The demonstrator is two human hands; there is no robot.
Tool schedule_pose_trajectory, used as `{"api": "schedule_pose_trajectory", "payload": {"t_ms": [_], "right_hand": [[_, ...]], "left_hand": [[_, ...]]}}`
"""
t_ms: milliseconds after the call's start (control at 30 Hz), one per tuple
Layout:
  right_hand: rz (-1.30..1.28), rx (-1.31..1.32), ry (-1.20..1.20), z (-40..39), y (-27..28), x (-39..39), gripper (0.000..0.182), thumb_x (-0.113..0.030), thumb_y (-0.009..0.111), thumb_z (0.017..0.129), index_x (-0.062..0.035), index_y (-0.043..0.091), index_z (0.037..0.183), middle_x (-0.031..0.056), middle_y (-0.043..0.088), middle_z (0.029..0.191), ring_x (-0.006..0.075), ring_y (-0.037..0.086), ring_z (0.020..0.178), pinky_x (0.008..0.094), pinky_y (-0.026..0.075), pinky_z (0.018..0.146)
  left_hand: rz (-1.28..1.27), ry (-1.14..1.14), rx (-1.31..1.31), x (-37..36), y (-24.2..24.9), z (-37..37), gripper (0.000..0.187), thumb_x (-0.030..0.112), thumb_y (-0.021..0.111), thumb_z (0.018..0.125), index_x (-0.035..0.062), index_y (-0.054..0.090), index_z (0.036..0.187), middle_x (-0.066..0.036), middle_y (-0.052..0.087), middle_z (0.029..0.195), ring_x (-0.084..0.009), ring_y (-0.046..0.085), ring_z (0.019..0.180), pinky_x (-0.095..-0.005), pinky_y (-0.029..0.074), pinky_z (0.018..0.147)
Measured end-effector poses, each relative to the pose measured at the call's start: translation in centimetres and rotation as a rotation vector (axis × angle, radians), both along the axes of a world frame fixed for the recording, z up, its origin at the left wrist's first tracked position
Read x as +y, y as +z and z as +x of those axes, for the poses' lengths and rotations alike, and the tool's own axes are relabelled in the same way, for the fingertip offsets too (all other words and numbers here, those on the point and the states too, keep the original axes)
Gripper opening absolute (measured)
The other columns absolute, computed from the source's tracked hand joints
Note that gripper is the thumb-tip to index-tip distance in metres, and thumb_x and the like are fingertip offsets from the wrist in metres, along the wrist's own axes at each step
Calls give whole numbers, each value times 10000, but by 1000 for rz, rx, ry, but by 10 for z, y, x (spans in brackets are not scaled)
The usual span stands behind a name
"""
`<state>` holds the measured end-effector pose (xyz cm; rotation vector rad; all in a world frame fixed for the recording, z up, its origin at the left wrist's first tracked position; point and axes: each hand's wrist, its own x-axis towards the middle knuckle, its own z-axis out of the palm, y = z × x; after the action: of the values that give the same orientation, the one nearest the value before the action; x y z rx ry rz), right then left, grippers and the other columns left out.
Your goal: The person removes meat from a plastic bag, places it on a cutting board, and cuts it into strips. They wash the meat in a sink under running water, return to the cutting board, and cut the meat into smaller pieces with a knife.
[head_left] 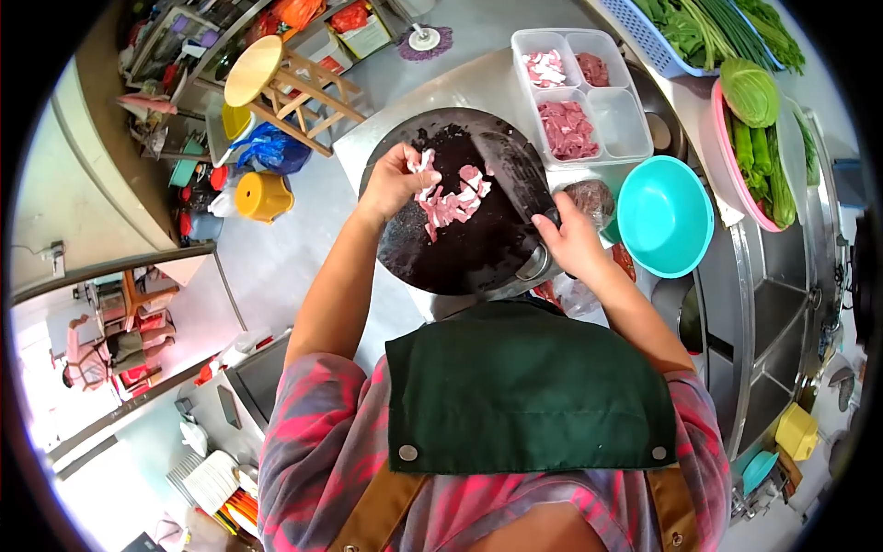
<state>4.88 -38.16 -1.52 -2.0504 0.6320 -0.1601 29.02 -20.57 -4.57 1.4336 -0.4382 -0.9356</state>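
Sliced meat [448,210] lies in a loose pile on the round dark chopping board [432,262]. My left hand [397,181] pinches a few slices at the pile's upper left. A dark, wide-bladed cleaver [513,170] rests flat on the board's right part, and my right hand [572,236] is closed round its handle at the board's right edge. Beyond the board, a clear divided container [625,124] holds cut meat in three compartments; its lower right compartment holds nothing.
Right of my right hand are a turquoise basin [664,216] and a bagged dark item [591,202]. Farther right stand a pink basin of vegetables [716,120], a blue basket of greens [658,46] and metal sinks [777,304]. A wooden stool [255,72] is at the upper left.
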Motion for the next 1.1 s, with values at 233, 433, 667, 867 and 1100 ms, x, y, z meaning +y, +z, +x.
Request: {"api": "schedule_pose_trajectory", "payload": {"t_ms": [233,433,667,867,1100], "right_hand": [[-22,106,444,17,27,42,237,-203,536,849,-11,414,916,221,567,828,414,557,811,480,431,661],[-190,187,619,19,-12,74,219,-203,532,846,-19,423,894,198,587,853,384,581,810,476,459,679],[-340,276,595,19,-5,78,187,-183,509,859,-13,434,887,195,587,827,363,593,793,459,470,670],[-378,196,673,17,0,87,192,-179,513,857,-17,419,894,193,568,838,377,587,765,456,470,632],[-406,219,708,45,-29,113,106,-113,435,847,-30,441,914,209,569,864,391,591,789,456,479,657]], "left_hand": [[231,227,-116,94,-48,-64,252,-26,687,731,57,518,898,4,579,824,-70,543,738,-211,455,668],[234,352,-139,118,-67,-99,162,-10,659,764,37,540,864,-15,619,803,-75,567,724,-219,466,673],[370,502,-351,139,-61,-112,109,21,657,749,50,570,807,-20,591,737,-114,556,661,-235,456,594],[486,212,-1058,123,-42,-118,131,80,672,677,61,645,804,-91,616,842,-289,579,768,-376,464,702],[404,97,-1095,113,-67,-102,130,13,573,684,41,636,795,-97,616,836,-278,582,791,-354,479,720]]}}
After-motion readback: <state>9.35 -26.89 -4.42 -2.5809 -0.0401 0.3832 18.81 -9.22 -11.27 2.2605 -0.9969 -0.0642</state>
